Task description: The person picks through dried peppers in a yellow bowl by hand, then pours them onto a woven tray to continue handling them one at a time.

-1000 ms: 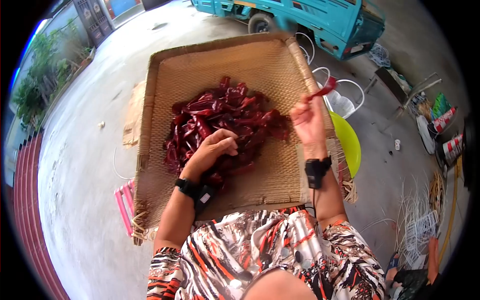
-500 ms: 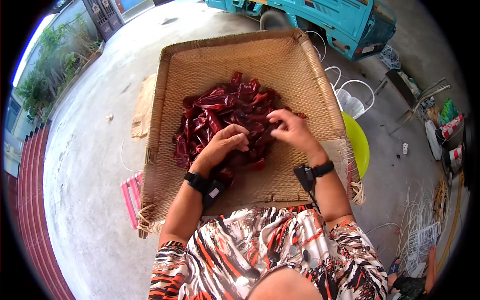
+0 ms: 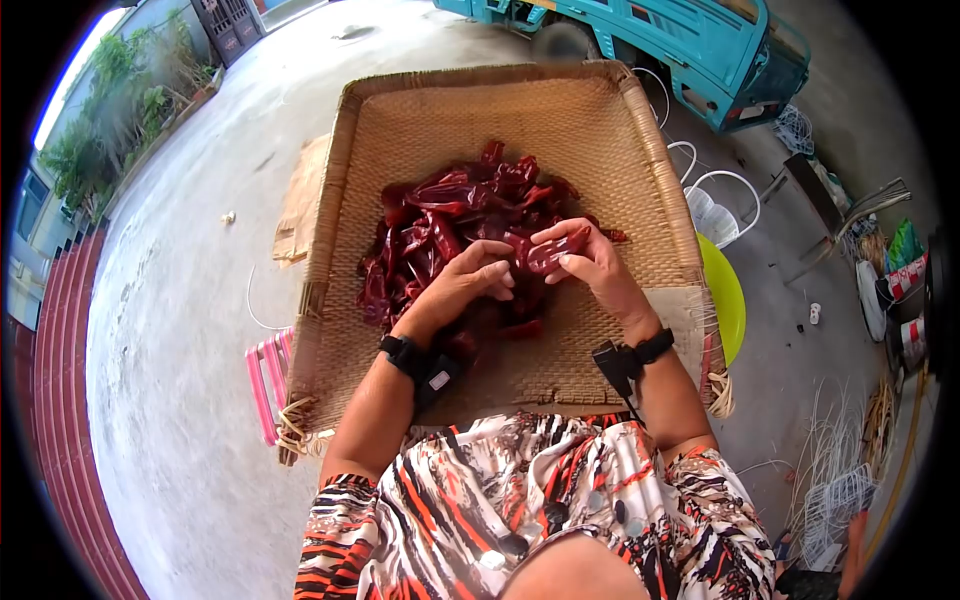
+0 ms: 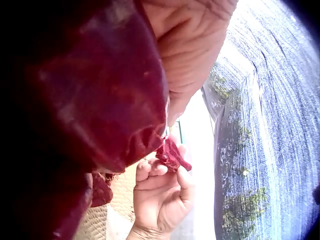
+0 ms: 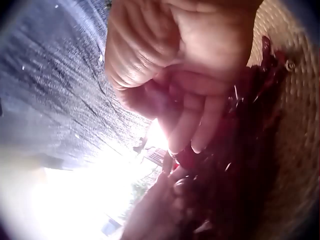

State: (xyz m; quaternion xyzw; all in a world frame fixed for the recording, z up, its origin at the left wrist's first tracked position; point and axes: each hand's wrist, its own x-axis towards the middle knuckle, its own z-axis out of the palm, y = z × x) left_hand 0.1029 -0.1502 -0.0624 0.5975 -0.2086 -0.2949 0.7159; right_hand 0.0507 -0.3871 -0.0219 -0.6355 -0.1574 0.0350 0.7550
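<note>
- Head view: a person in a patterned top leans over a woven tray (image 3: 400, 130) that carries a heap of dried red chillies (image 3: 450, 215).
- The right hand (image 3: 590, 265) has its grip closed on a single chilli (image 3: 557, 250), pinched between thumb and fingers just above the near edge of the heap.
- The left hand (image 3: 460, 285) lies just beside the right one, its fingers curled down onto the pile; whether its grip actually holds a chilli cannot be told from here.
- Beside the tray stand a lime-green basin (image 3: 725, 300), a white wire rack (image 3: 715, 205) and a teal vehicle (image 3: 690, 40) on the concrete floor (image 3: 170, 300).
- Left wrist view: a dark red chilli fills the left half of the picture, pressed against the palm of the left hand (image 4: 192, 45); beyond it the right hand (image 4: 160, 197) pinches a chilli piece (image 4: 172, 156) at its fingertips.
- Right wrist view: the fingers (image 5: 192, 125) of the right hand curl down onto the red heap (image 5: 245, 150) against the woven surface; glare hides the rest.
</note>
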